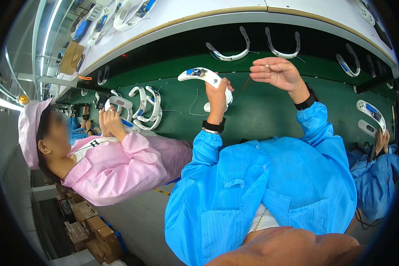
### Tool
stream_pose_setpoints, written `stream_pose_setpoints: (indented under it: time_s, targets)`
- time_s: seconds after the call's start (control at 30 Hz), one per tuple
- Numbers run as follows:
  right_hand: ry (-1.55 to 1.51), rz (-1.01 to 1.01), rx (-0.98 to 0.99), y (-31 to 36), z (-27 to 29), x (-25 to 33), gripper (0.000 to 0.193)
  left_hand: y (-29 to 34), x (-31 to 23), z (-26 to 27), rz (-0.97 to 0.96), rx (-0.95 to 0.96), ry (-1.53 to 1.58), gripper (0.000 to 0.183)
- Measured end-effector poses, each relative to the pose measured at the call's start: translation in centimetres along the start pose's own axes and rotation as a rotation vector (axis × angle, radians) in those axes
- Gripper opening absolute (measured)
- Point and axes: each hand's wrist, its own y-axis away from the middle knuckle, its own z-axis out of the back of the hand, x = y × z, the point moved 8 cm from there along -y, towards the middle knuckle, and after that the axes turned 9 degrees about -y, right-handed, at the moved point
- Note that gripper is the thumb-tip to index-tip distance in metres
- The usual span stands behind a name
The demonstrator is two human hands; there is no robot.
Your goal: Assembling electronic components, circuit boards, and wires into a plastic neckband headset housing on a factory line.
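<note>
Green worktop (275, 117) stretches across the room beneath a white shelf (199, 15), and from where I stand the best landmark is the curved white housing (208, 79) in one person's left hand (217, 99). Seen from the head view, it is held up above the worktop, with blue and dark electronics (194, 71) showing along its face. The left hand's grip is wrapped round it, fingers closed. To the right of the housing, and apart from it, the right hand (280, 74) is raised with its fingers bent toward the thumb. A thin reddish wire (243, 90) runs close by its fingertips; I can't tell whether that grip pinches it. Beyond the housing, two U-shaped white pieces (231, 57) sit toward the back. Left of the housing is a cluster of curved white parts (158, 104), and past those a co-worker in pink (124, 166) has both hands up at a white piece (121, 102). Well to the housing's right, another person's hand (380, 141) is at a similar curved part (371, 111), a pale oval cover (366, 127) just beside it.
</note>
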Motion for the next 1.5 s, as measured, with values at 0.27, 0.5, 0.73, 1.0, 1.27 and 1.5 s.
stream_pose_setpoints:
  time_s: [0.27, 0.5, 0.73, 1.0, 1.27, 1.5]
  targets:
    - [0.801, 0.074, -0.329, -0.1, 3.0, -0.9, 0.016, 2.2, -3.7, -4.1, -0.122, 0.139, 0.049, 0.043]
    - [1.714, 0.709, -0.192, 1.2, -3.4, -0.9, 0.010, 2.6, -2.9, -6.3, -0.047, 0.205, 0.157, 0.045]
    - [1.405, 0.453, -0.238, 0.9, -0.9, -1.2, 0.010, 2.6, -1.6, -6.1, 0.075, 0.219, 0.258, 0.043]
    - [1.174, 0.221, -0.451, 3.7, 0.3, -2.2, 0.012, 1.5, -0.3, -5.2, 0.230, 0.071, 0.512, 0.020]
    - [1.501, 0.540, -0.471, 5.5, -1.7, -3.1, 0.013, -0.6, 0.7, -3.8, 0.332, 0.061, 0.894, 0.022]
    - [1.830, 0.872, -0.437, 5.9, -3.7, -3.3, 0.023, -1.1, 1.0, -4.2, 0.334, 0.097, 1.026, 0.023]
